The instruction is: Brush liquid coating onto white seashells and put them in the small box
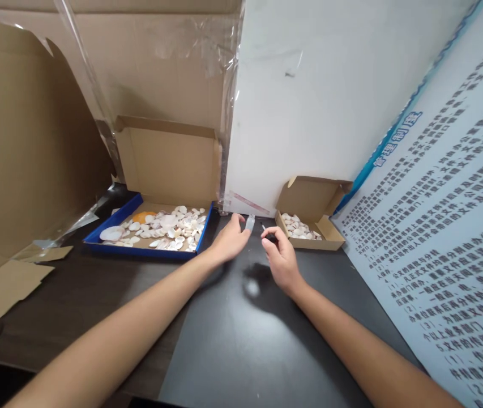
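Note:
My left hand (231,238) reaches to the middle of the dark mat, its thumb and fingers closed on a small clear bottle (250,222). To the right of the bottle, my right hand (282,258) is curled around a small black cap (272,238) with a thin stem pointing up and left. The stem's tip is apart from the bottle. Most of the cap is hidden by the fingers.
A blue-edged cardboard box (139,253) of seashells (173,224) lies open at left. Another open cardboard box (315,243) with shells (298,228) stands at right. Behind are a white panel (309,102) and a cardboard wall (160,73). A printed board (440,226) borders the right side.

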A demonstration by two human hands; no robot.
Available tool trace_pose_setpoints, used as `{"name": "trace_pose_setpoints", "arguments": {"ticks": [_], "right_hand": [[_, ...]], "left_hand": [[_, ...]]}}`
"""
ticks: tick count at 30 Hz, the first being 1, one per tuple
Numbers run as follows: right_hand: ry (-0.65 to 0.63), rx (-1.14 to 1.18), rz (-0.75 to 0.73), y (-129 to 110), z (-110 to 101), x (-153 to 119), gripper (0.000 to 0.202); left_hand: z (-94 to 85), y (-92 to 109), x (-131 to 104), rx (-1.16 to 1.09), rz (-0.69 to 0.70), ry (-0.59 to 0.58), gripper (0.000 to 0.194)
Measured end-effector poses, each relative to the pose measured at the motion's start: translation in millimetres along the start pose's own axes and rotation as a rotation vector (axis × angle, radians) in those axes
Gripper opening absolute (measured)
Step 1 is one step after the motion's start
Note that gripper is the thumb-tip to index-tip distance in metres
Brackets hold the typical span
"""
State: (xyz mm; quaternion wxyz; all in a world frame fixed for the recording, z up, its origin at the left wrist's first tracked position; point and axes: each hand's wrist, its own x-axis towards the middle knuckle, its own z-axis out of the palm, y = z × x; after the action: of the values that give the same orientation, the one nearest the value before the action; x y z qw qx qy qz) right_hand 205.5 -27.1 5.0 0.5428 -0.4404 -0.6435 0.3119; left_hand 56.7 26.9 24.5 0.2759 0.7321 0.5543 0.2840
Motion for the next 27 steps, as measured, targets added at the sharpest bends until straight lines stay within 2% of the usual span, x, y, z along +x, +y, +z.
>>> {"name": "trace_pose_setpoints", "arguments": {"ticks": [2,5,9,12,19,27], "right_hand": [[0.004,0.020,0.031,-2.2,-6.9,12.6,0.012],[-0.025,0.024,0.074,-10.0,-16.8,40.5,0.022],[-0.083,-0.016,0.155,-22.7,-21.8,82.5,0.029],[-0.126,-0.050,0.242,-26.5,-20.5,103.1,0.033],[-0.153,-0.122,0.302,-16.3,-19.2,108.9,0.033],[-0.176,-0.269,0.213,-11.5,-12.5,104.8,0.032]], "left_hand": [[14.4,-4.8,10.2,0.033,-0.035,0.042,0.042],[25.2,-10.0,21.5,0.081,-0.027,0.069,0.046],[31.2,-12.5,31.2,0.163,0.007,0.075,0.042],[34.3,-14.7,34.4,0.227,0.054,0.060,0.031],[37.6,-19.8,35.7,0.311,0.136,0.045,0.025],[39.1,-19.3,35.8,0.348,0.219,0.066,0.024]]}}
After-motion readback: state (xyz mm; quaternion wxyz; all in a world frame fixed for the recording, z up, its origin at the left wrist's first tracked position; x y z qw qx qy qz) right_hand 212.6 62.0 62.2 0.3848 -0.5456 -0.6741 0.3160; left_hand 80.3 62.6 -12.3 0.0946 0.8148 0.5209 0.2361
